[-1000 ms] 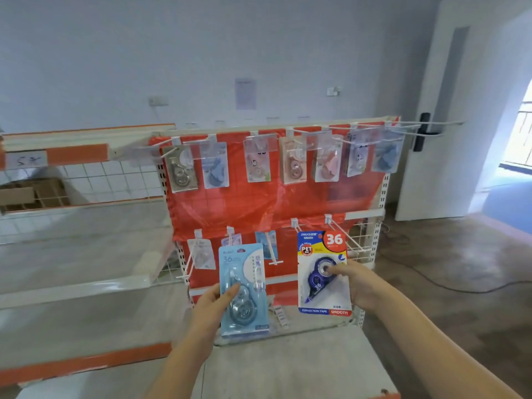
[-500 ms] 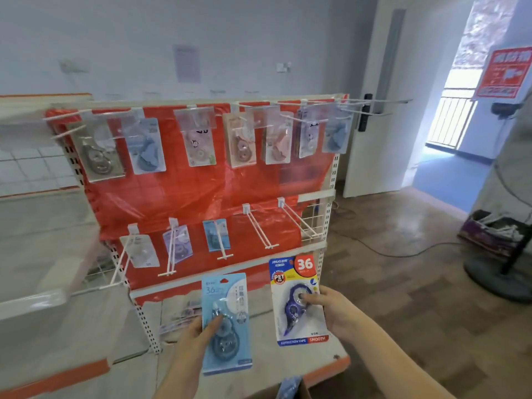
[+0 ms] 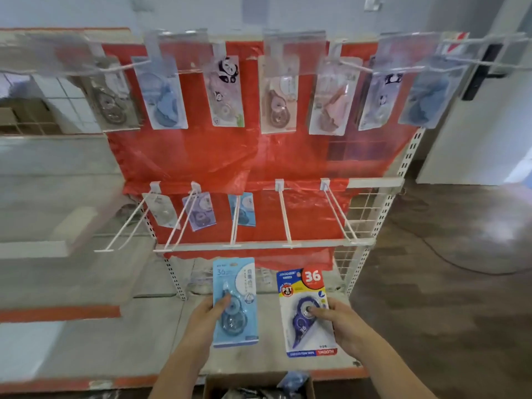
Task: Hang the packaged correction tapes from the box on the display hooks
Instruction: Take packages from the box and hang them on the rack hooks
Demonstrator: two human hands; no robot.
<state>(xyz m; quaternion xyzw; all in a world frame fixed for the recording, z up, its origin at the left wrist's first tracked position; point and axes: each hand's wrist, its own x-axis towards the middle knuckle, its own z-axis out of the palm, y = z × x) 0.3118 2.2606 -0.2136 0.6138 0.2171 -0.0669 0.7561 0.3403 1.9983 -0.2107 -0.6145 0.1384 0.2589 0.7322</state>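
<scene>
i've got the right hand pinching the blue-yellow pack, upright, just below the empty fourth hook; left hand grips the light-blue pack below the same hook, slightly left, probably further off.

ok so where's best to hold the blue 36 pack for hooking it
Grip the light blue pack by its lower half, from the left edge, as the left hand does now. It stands upright, so this leaves the top edge, where its hang hole should be, free for a hook.

Glossy plastic packs, white metal hooks, cardboard box.
</scene>
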